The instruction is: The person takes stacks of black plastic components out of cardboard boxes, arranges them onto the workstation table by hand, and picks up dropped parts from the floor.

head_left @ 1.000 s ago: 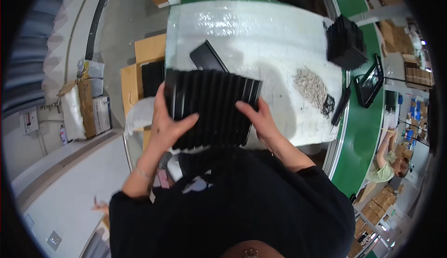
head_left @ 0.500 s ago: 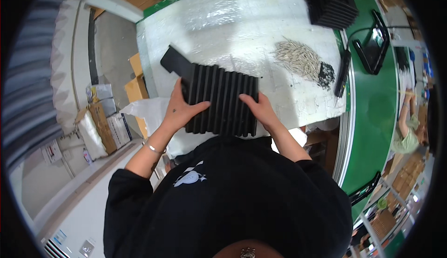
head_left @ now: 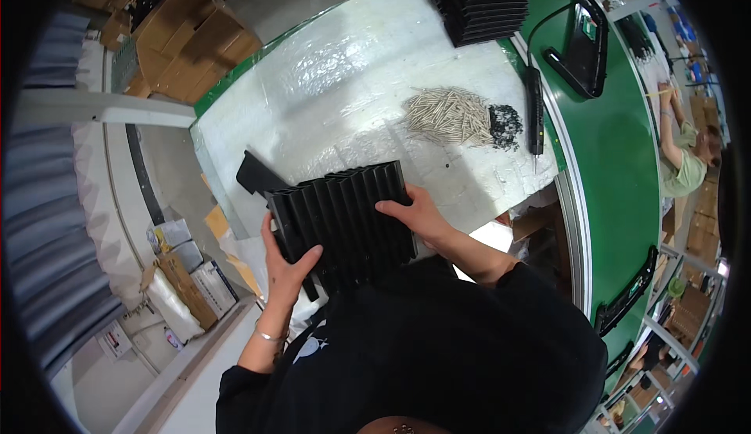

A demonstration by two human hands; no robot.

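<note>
A row of ribbed black plastic parts [head_left: 344,219], pressed side by side, is held between my two hands near my body. My left hand [head_left: 286,268] grips its left end, thumb laid over the front. The right end is clasped by my right hand [head_left: 416,216], with the thumb on top of the ribs. A flat black piece [head_left: 258,176] juts out past the far left corner; whether it is joined to the row I cannot tell. Beyond lie a heap of thin silvery pins [head_left: 448,115] and a cluster of tiny black parts [head_left: 506,127] on the white-covered table [head_left: 352,113].
A black pen-shaped tool [head_left: 534,113] with a cord lies at the table's right edge. Another stack of black parts [head_left: 486,7] stands far right. Black housings [head_left: 583,50] rest on the green bench [head_left: 618,176]. Cardboard boxes [head_left: 188,43] sit far left; another person [head_left: 682,152] works at right.
The black row has come nearer my body and tipped, its far edges now showing. Both hands have moved with it, still gripping. The whole view has shifted and turned.
</note>
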